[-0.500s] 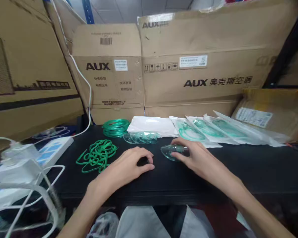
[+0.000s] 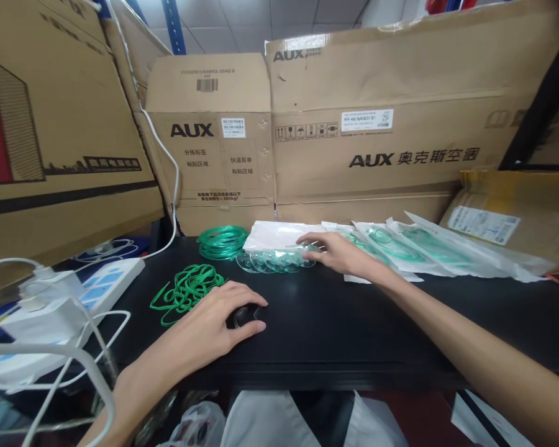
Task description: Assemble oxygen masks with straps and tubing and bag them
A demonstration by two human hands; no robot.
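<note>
My right hand (image 2: 338,253) reaches far across the black table (image 2: 354,323) to the right end of a row of clear plastic masks (image 2: 268,262). Its thumb and fingers close on the last clear mask (image 2: 304,253) of that row. Bent fingers of my left hand (image 2: 214,326) rest on the table near its front edge, curled over a small dark shape that I cannot make out. A tangle of green elastic straps (image 2: 186,290) lies just left of that hand. Behind the masks lies a coil of green tubing (image 2: 221,241) and a stack of white pouches (image 2: 279,234).
Several sealed clear packs with green parts (image 2: 414,248) fan out at the back right. A yellow padded envelope (image 2: 507,217) leans at the far right. A white power strip (image 2: 107,279) with cables sits on the left. Large cardboard boxes (image 2: 363,124) wall in the back and left.
My right hand has carried the clear mask from the table's middle back and left to the end of the mask row. My left hand has slid slightly left and nearer.
</note>
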